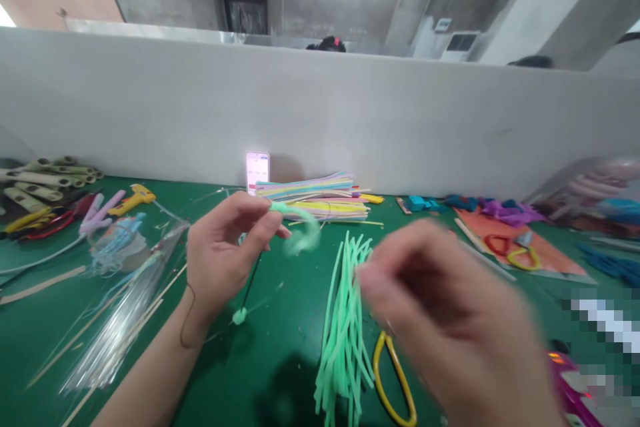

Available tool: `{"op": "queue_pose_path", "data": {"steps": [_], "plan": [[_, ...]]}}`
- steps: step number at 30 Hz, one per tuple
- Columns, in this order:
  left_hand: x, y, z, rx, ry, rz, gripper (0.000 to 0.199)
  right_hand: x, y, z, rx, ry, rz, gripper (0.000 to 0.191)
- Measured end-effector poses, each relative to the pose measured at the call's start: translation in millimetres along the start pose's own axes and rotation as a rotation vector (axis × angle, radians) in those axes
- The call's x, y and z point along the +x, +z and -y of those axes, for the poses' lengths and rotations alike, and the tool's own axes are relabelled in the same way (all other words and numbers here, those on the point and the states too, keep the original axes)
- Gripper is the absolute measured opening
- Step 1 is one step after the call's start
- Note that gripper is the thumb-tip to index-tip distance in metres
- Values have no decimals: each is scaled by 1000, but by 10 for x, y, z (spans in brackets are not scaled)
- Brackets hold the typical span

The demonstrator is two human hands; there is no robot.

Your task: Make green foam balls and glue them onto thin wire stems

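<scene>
My left hand (227,240) pinches a light green pipe cleaner (310,233) between thumb and fingers; its free end curls to the right, blurred. Below that hand, a thin dark stem (253,277) runs down to a small green tuft (240,315); whether the stem is held too is unclear. My right hand (445,320), smeared by motion, is closed with thumb and fingertip together; what it grips, if anything, cannot be made out. Just left of it lies a bundle of green pipe cleaners (345,340), beside a yellow scissor handle (395,383).
A lit phone (258,172) leans against the white partition (320,113), near multicoloured pipe cleaners (320,207). Clear plastic strips (120,327), a yellow glue gun (133,200) and bamboo tubes (50,180) lie left. Red-and-yellow scissors (515,250) rest on orange sheets at right.
</scene>
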State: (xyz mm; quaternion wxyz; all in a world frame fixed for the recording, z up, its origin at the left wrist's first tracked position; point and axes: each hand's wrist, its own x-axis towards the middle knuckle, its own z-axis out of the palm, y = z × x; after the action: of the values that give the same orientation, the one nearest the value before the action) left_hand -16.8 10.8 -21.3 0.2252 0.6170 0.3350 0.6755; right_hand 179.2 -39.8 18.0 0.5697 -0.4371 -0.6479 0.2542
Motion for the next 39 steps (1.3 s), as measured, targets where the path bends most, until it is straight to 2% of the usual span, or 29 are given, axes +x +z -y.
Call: {"op": "queue_pose_path", "data": {"steps": [1, 3, 4, 7, 11, 13, 16, 23, 30, 35, 39], "plan": [[21, -27, -6, -13, 23, -1, 4, 71, -110, -4, 54, 10, -121, 16], [45, -65, -40, -56, 45, 13, 4, 265, -263, -75, 214, -48, -132, 8], [45, -73, -66, -76, 46, 33, 4, 376, -293, -135, 262, -7, -72, 8], [4, -66, -149, -104, 49, 119, 7, 693, -198, -339, 294, 90, 353, 10], [-65, -54, -185, -143, 32, 181, 11, 980, 118, -543, 542, 21, 901, 19], [-74, -65, -162, -172, 18, 192, 11, 1067, 249, -611, 609, 4, 1091, 22], [-61, -88, -112, -190, -5, 202, 9, 1144, 377, -660, 655, 20, 1227, 23], [-49, -106, -117, -264, -44, 229, 5, 1179, 403, -483, 649, -1, 1291, 12], [-69, -54, -180, -545, -230, 381, 8, 1115, 246, -237, 432, -186, 1133, 12], [-78, -16, -135, -713, -365, 489, 12, 1051, 147, -99, 262, -326, 1070, 19], [-83, 0, -49, -789, -420, 590, 27, 954, 128, -38, 220, -386, 1002, 19]]}}
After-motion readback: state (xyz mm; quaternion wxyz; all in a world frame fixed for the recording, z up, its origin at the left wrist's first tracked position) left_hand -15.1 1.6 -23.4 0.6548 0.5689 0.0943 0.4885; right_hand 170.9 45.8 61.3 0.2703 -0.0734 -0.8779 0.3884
